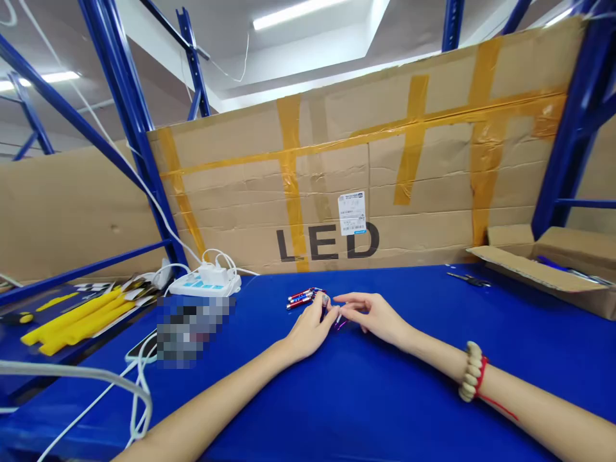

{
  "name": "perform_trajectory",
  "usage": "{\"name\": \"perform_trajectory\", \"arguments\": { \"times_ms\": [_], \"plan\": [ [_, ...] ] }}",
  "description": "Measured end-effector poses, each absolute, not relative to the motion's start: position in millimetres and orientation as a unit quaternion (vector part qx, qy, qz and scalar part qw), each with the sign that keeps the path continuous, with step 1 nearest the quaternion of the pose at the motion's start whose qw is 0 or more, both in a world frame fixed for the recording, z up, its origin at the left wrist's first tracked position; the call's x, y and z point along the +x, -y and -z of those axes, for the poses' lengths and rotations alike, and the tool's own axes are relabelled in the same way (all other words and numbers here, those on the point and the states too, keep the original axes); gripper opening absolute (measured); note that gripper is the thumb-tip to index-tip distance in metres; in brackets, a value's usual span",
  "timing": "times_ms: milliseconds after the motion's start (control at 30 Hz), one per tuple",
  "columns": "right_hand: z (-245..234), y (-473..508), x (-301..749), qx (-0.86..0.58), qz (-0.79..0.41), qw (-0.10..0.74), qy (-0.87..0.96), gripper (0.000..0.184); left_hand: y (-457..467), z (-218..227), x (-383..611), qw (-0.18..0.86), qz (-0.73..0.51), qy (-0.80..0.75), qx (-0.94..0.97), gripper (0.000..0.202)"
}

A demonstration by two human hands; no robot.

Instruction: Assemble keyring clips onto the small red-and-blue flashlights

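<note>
Purple trinket (341,325) sits at twelve o'clock, probably for easy two-handed reach; person's left hand (310,327) is curled, right hand (378,319) nearly pinched, can't tell what's gripped. Metal tubes (301,299) bunch at eleven.

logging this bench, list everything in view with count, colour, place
shiny cylinders: several, red and blue, centre
thin piece: one, purple, centre
tabletop: one, blue, foreground
power strip: one, white, back left
cables: several, white, left
flat device: one, dark, left, beside pixelation
tubes: several, yellow, far left
keys: one bunch, dark, back right
open box: one, brown, right
cardboard panels: several, brown, behind
label: one, white, back panel
tape: several, amber, back panel
rack posts: several, blue, both sides
ceiling lights: three, white, overhead
bracelet: one, beige, right arm
cord: one, red, right arm
left hand: one, by cylinders
right hand: one, beside left hand
</note>
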State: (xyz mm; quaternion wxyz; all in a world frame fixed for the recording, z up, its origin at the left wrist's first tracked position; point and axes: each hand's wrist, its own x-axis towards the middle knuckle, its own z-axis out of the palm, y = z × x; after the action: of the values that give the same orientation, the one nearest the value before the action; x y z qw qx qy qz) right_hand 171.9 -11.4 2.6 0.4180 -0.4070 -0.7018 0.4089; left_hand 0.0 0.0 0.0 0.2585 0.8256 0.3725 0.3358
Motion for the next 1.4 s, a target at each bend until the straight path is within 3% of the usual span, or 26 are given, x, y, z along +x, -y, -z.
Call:
{"name": "perform_trajectory", "arguments": {
  "times_ms": [167, 367, 567, 900, 1167, 1400],
  "plan": [
    [2.7, 4.2, 167.4, -0.396, -0.492, 0.474, 0.614, 0.06, -16.9, -1.0, 17.7, 0.269, -0.365, -0.314, 0.834, 0.022],
    [-1.5, -0.1, 175.9, -0.413, -0.561, 0.491, 0.523, 0.05, -18.2, -4.6, 24.3, 0.314, -0.395, -0.315, 0.804, 0.024],
    [0.1, -3.3, 186.3, -0.371, -0.655, 0.507, 0.421, 0.039, -18.7, -3.7, 20.4, 0.241, -0.384, -0.339, 0.825, 0.024],
    [-8.2, 0.2, 190.2, -0.396, -0.631, 0.489, 0.454, 0.046, -9.8, -7.4, 17.6, 0.174, -0.33, -0.365, 0.853, 0.017],
    [-11.2, 9.8, 185.4, -0.383, -0.627, 0.475, 0.485, 0.052, -10.0, -1.6, 16.1, 0.229, -0.358, -0.322, 0.846, 0.021],
    [-8.7, 10.9, 182.1, -0.378, -0.629, 0.483, 0.478, 0.05, 0.0, -8.2, 20.1, 0.351, -0.409, -0.331, 0.775, 0.028]
  ]
}}
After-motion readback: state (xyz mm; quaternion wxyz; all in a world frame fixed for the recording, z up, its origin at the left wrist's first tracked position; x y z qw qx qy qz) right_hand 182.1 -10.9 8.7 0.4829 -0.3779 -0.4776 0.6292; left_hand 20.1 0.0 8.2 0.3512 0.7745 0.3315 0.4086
